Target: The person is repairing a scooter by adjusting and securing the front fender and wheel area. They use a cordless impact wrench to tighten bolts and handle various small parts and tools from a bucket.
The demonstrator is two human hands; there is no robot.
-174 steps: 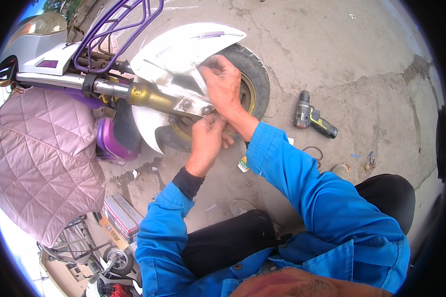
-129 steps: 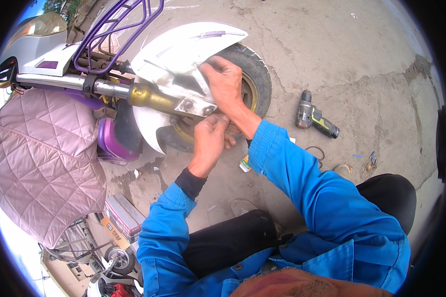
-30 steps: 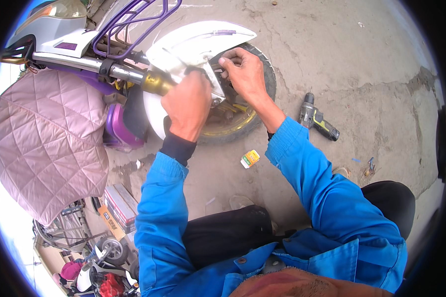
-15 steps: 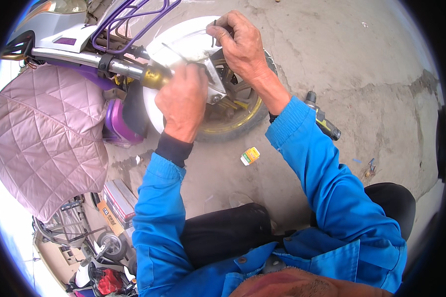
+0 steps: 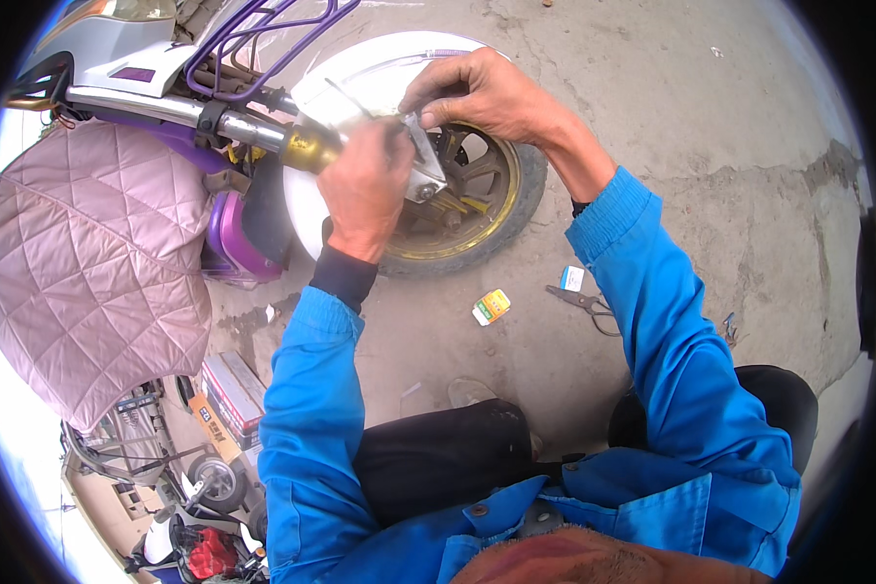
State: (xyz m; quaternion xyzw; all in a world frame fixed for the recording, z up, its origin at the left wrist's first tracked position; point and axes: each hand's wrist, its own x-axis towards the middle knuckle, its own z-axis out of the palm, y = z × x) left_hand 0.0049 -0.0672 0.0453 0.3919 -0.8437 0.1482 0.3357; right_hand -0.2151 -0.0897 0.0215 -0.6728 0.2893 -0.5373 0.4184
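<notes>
A motorbike's front wheel (image 5: 516,200) with a white mudguard (image 5: 311,209) lies in front of me at the upper middle. My left hand (image 5: 365,180), slightly blurred, is closed at the metal bracket (image 5: 426,175) beside the gold fork end (image 5: 309,148). A thin rod (image 5: 344,95) sticks out from its fingers over the mudguard; its kind is unclear. My right hand (image 5: 487,97) reaches over the wheel from the right, thumb and forefinger pinched at the bracket's upper corner. Whatever sits between those fingertips is hidden.
Scissors (image 5: 579,298) and a blue-white box (image 5: 572,279) lie on the concrete near my right sleeve. A small yellow box (image 5: 492,308) is nearer the middle. A pink quilted cover (image 5: 97,263) hangs at left, with cartons (image 5: 232,399) below it. A purple rack (image 5: 263,49) rises above the fork.
My right hand has come down from above the mudguard to the bracket; the small dark strip in its fingers no longer shows. My right forearm shifted right, uncovering the scissors and hiding a drill.
</notes>
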